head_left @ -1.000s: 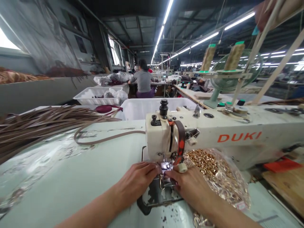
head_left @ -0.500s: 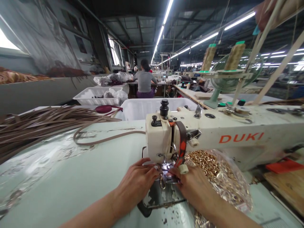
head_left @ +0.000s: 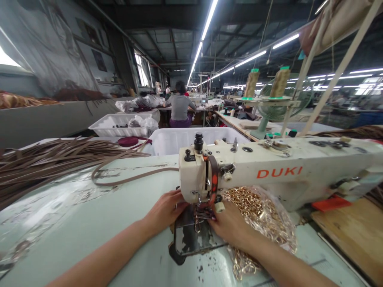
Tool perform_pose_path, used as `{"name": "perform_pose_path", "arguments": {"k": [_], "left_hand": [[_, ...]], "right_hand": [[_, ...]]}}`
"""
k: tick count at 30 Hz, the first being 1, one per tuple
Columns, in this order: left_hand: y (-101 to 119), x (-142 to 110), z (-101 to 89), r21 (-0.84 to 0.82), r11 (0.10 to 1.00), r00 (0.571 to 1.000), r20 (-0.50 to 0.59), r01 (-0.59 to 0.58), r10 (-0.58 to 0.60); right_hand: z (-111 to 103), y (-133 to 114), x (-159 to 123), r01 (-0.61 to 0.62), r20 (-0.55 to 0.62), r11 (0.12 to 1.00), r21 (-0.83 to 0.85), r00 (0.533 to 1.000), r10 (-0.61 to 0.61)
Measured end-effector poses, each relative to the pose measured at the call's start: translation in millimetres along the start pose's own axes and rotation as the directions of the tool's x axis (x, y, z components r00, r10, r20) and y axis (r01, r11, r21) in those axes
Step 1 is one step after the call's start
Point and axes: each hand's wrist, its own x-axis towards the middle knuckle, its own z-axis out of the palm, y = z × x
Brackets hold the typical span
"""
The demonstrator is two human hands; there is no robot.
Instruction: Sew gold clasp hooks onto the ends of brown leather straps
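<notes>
At the sewing machine (head_left: 191, 179), my left hand (head_left: 166, 211) is left of the presser foot, fingers bent together and their tips partly hidden behind the machine head. What they hold cannot be seen. My right hand (head_left: 230, 225) is closed just right of the foot, its fingertips beside the stitching spot; the piece there is too small and covered to make out. Between the hands, a gold snap hook (head_left: 197, 225) hangs over the worn metal bed plate (head_left: 194, 241). A narrow brown strap (head_left: 134, 179) loops across the table and passes behind the machine head.
A clear bag of gold hooks (head_left: 266, 219) lies beside my right forearm. Brown straps (head_left: 54, 159) are heaped at left, near a maroon roll (head_left: 128, 141). Behind the machine stands a white bin (head_left: 170, 137). A person (head_left: 180, 107) sits farther back; thread cones (head_left: 279, 83) stand at right.
My left hand has shifted left and back, away from the snap hook, its fingertips now behind the machine head. The right hand stays by the foot. The camera view has shifted slightly.
</notes>
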Motion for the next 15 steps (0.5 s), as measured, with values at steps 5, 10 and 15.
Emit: {"name": "perform_pose_path", "arguments": {"k": [5, 10, 15], "left_hand": [[-14, 14, 10.5, 0.053, 0.986, 0.980, 0.136, -0.156, 0.148], [-12, 20, 6.3, 0.169, 0.968, 0.974, 0.159, -0.186, 0.160], [4, 10, -7.7, 0.237, 0.952, 0.975, 0.154, -0.193, 0.159]], "right_hand": [[2, -1, 12, -0.044, 0.037, 0.999, -0.018, 0.998, 0.045], [-3, -6, -4, -0.049, 0.016, 0.999, 0.006, 0.999, 0.048], [5, -19, -31, 0.037, -0.064, 0.989, -0.144, 0.997, -0.047]]}}
